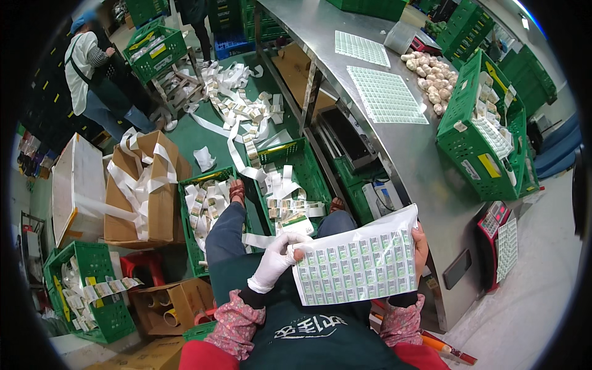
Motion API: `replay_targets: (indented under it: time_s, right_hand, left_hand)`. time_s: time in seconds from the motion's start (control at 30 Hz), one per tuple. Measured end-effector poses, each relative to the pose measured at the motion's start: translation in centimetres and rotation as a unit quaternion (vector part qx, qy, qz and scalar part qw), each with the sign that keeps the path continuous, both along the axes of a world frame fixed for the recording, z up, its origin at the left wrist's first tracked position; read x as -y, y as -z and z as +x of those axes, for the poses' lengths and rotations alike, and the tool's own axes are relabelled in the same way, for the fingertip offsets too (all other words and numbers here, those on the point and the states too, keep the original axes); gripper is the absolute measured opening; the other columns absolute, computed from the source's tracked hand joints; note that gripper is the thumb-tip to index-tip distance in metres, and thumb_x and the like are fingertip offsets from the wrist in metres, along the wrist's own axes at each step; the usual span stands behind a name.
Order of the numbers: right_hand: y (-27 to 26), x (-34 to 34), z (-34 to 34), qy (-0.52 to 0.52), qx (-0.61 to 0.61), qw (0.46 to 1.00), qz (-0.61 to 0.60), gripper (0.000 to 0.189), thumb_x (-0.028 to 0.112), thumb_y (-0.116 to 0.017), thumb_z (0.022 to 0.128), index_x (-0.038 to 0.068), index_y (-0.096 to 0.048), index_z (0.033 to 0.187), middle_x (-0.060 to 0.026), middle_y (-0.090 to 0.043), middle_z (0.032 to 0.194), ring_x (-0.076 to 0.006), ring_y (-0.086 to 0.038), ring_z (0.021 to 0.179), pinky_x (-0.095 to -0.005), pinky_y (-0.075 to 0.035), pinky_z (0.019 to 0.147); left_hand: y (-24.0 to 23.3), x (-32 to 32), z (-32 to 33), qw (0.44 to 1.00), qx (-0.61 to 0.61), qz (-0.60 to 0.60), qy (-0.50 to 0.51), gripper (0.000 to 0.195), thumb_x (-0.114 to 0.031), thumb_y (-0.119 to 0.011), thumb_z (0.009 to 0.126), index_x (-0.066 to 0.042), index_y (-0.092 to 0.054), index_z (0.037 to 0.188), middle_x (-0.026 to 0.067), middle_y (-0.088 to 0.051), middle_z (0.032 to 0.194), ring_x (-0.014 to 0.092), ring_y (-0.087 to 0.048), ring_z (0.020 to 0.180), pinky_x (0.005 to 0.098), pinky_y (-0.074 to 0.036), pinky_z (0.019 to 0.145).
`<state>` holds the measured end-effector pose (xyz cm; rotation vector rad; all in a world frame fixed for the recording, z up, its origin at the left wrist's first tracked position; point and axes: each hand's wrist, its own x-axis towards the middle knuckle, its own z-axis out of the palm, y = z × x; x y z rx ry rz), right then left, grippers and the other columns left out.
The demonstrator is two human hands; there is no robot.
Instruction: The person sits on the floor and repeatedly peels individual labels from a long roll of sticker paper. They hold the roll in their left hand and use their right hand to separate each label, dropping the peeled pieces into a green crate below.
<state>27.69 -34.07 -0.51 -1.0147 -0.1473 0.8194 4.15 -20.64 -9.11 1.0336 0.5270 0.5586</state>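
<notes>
A sheet of small printed labels [356, 263] is held up in front of my dark green apron, with plain white backing along its upper edge. My left hand [275, 261], in a white glove with the thumb tip bare, pinches the sheet's left edge. At the opposite edge my bare right hand [420, 247] grips it, with most of its fingers hidden behind the sheet. Just below the sheet's far side, a green plastic crate [296, 155] holds label strips and a green-and-white card [298, 225]. Another crate of label strips [203, 217] stands by my left leg.
On the steel table [416, 185] to my right lie label sheets [387, 95], garlic bulbs [432, 78], a loaded green crate [476, 162], a red scale [492, 231] and a phone [457, 269]. White backing strips [236, 97] litter the floor. A person [92, 69] stands at far left.
</notes>
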Motion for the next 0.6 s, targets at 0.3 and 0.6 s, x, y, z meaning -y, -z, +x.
replay_targets:
  time_s: [0.3,0.6]
  right_hand:
    - [3.4,0.0,1.4,-0.050,0.020,0.998,-0.032,0.027,0.023,-0.045,0.097,0.000,-0.055,0.105,-0.0076,-0.064,0.090,-0.0136,-0.065,0.078,-0.0254,-0.053,0.070]
    - [3.1,1.2,2.5,-0.177,0.032,0.969,-0.171,0.025,0.014,-0.063,0.090,-0.005,-0.061,0.106,-0.0090,-0.068,0.092,-0.0109,-0.065,0.077,-0.0239,-0.052,0.069]
  left_hand:
    - [0.2,-0.5,-0.8,0.994,-0.058,0.007,-0.089,0.024,-0.024,-0.069,0.087,-0.002,-0.062,0.094,-0.0019,-0.057,0.083,0.005,-0.049,0.072,0.0202,-0.040,0.066]
    - [0.9,-2.0,-1.3,0.974,-0.111,0.011,-0.199,0.022,-0.022,-0.069,0.088,-0.001,-0.065,0.091,-0.0029,-0.060,0.081,0.003,-0.050,0.072,0.0181,-0.039,0.065]
